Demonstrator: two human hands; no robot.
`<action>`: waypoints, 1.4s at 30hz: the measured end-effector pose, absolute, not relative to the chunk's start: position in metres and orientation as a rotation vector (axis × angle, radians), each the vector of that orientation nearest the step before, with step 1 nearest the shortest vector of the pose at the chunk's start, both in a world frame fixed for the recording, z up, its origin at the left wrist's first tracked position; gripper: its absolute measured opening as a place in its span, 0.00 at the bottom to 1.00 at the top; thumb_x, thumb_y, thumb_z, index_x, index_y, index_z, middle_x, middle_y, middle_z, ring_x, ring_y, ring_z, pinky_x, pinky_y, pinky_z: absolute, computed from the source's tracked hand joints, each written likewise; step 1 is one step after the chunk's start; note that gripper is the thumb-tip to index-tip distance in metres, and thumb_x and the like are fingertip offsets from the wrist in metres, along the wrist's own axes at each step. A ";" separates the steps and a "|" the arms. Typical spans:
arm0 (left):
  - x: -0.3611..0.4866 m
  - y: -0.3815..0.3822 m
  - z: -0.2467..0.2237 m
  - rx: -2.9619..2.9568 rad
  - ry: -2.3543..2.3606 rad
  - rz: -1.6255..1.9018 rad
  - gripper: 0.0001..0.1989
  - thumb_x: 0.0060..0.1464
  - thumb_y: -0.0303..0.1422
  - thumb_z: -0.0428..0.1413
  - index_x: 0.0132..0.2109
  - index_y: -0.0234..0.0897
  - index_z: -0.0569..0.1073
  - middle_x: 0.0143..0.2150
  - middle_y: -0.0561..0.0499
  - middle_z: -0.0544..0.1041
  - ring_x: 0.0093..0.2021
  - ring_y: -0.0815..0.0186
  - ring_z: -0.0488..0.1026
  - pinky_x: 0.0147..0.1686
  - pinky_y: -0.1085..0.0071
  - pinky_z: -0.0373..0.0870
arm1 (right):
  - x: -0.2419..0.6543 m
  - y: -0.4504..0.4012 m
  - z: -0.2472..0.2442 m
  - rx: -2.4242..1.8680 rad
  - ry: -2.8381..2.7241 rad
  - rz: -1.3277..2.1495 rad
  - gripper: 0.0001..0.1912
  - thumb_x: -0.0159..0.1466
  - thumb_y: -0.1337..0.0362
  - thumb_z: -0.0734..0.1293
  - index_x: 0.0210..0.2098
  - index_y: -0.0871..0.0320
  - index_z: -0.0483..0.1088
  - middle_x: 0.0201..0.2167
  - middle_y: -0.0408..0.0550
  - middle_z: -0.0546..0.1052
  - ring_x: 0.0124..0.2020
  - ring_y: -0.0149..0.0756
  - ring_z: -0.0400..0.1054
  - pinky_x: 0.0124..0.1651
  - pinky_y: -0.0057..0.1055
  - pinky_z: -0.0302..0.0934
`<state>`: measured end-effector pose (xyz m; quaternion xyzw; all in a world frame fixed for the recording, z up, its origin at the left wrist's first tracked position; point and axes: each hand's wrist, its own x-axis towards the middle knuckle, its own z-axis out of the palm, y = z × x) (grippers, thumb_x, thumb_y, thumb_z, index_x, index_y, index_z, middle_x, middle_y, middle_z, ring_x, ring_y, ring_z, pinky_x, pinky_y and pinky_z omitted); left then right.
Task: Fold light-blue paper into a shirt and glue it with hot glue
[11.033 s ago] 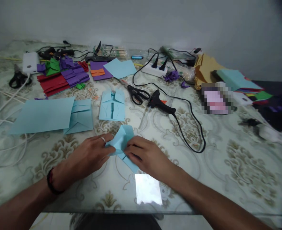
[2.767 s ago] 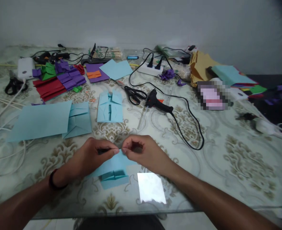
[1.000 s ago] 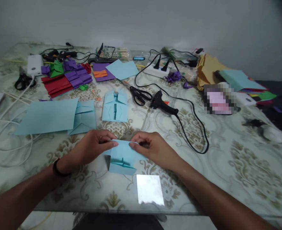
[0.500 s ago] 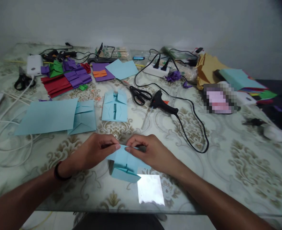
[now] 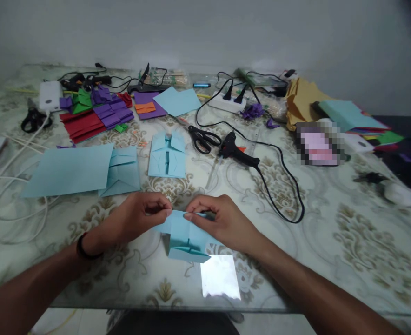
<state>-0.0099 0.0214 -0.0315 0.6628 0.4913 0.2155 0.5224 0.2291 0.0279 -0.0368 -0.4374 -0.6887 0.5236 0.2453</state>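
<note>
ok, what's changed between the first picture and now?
Blue paper being handled: the flap standing at its far side is no longer up; a raised fold now shows on the near side. Right hand went from its right side to pinching the far edge. Left hand is at that edge too; grip unclear. Unchanged: black-handled scissors, glue gun.

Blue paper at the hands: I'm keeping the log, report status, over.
Right hand pinches blue paper at far edge; left hand alongside, grip unclear. Paper creased, partly folded. Scissors, glue gun beyond, touching neither hand.
</note>
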 end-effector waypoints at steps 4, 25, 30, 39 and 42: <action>-0.014 0.024 -0.035 1.557 1.162 0.495 0.08 0.60 0.34 0.57 0.35 0.35 0.77 0.29 0.55 0.76 0.29 0.71 0.70 0.31 0.75 0.64 | 0.233 0.032 -0.037 -1.213 -1.844 1.450 0.07 0.65 0.61 0.71 0.33 0.57 0.77 0.30 0.43 0.82 0.33 0.34 0.75 0.35 0.27 0.63; -0.008 0.017 -0.029 1.700 1.185 0.345 0.09 0.58 0.38 0.63 0.42 0.38 0.80 0.32 0.56 0.79 0.32 0.67 0.73 0.32 0.73 0.65 | 0.226 0.028 -0.038 -1.218 -1.785 1.553 0.07 0.64 0.59 0.73 0.37 0.56 0.79 0.30 0.42 0.80 0.31 0.32 0.70 0.34 0.28 0.59; -0.012 0.020 -0.027 1.745 1.303 0.382 0.09 0.58 0.38 0.63 0.40 0.38 0.80 0.31 0.57 0.77 0.30 0.67 0.70 0.29 0.73 0.62 | 0.230 0.031 -0.037 -1.329 -1.859 1.528 0.08 0.62 0.58 0.74 0.35 0.57 0.78 0.24 0.38 0.72 0.24 0.29 0.60 0.26 0.26 0.52; -0.004 0.014 -0.029 1.729 1.307 0.423 0.10 0.53 0.36 0.66 0.43 0.40 0.78 0.32 0.57 0.78 0.31 0.66 0.71 0.31 0.71 0.64 | 0.219 0.022 -0.038 -1.323 -1.906 1.450 0.05 0.61 0.62 0.73 0.35 0.57 0.79 0.23 0.38 0.72 0.24 0.29 0.59 0.26 0.26 0.52; -0.004 0.013 -0.030 1.751 1.293 0.464 0.09 0.54 0.33 0.65 0.43 0.40 0.77 0.34 0.57 0.78 0.32 0.66 0.72 0.32 0.71 0.64 | 0.221 0.023 -0.039 -1.334 -1.915 1.493 0.09 0.61 0.61 0.73 0.28 0.57 0.75 0.20 0.38 0.67 0.23 0.28 0.57 0.24 0.26 0.49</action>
